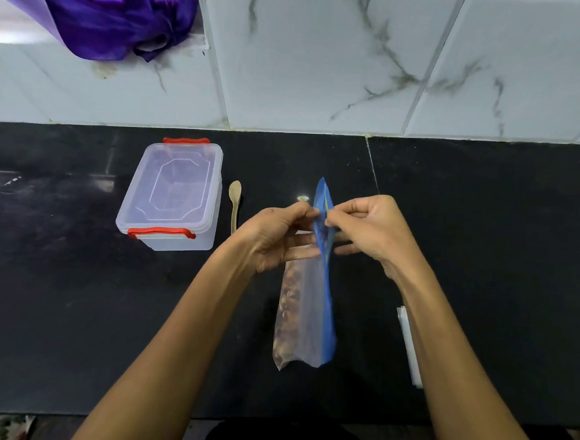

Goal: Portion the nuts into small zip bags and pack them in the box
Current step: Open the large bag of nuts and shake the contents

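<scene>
A long clear bag of nuts (pixel 296 309) with a blue strip along its right side lies lengthwise on the black counter (pixel 486 233), its top end lifted. My left hand (pixel 277 236) pinches the bag's top from the left. From the right, my right hand (pixel 373 229) pinches the blue top edge, thumb and forefinger closed on it. A clear plastic box (pixel 173 194) with red clips and its lid on stands to the left. Between the box and my left hand lies a small wooden spoon (pixel 235 202).
A stack of flat clear small bags (pixel 410 348) lies at the right, partly hidden by my right forearm. A marbled tile wall (pixel 327 57) rises behind the counter. Purple cloth (pixel 114 18) hangs at the upper left. The counter's front edge runs near the bottom.
</scene>
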Demonstrator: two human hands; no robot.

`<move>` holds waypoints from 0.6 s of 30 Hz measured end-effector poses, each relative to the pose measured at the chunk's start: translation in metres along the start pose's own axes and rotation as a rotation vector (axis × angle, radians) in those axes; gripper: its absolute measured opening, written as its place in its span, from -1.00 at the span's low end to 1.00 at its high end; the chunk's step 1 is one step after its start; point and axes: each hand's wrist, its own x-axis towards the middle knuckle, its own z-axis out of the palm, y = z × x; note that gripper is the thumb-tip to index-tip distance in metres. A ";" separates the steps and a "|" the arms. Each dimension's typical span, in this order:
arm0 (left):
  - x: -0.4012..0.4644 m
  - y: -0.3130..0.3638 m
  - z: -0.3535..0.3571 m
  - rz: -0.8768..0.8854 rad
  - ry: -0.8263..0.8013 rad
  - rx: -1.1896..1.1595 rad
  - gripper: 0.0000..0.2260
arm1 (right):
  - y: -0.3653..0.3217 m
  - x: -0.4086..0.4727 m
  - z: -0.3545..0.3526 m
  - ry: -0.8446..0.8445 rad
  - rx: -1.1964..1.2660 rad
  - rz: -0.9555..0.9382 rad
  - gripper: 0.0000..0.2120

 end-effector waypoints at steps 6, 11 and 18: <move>0.000 -0.007 0.012 0.530 0.516 0.619 -0.75 | -0.001 0.001 0.010 0.158 -0.232 -0.033 -0.90; 0.003 -0.007 0.019 0.554 0.584 0.790 -0.70 | 0.001 0.004 0.020 0.227 -0.423 -0.126 -0.88; 0.001 -0.007 0.022 0.695 0.657 0.987 -0.80 | -0.001 -0.004 0.015 0.323 -0.542 -0.142 -0.87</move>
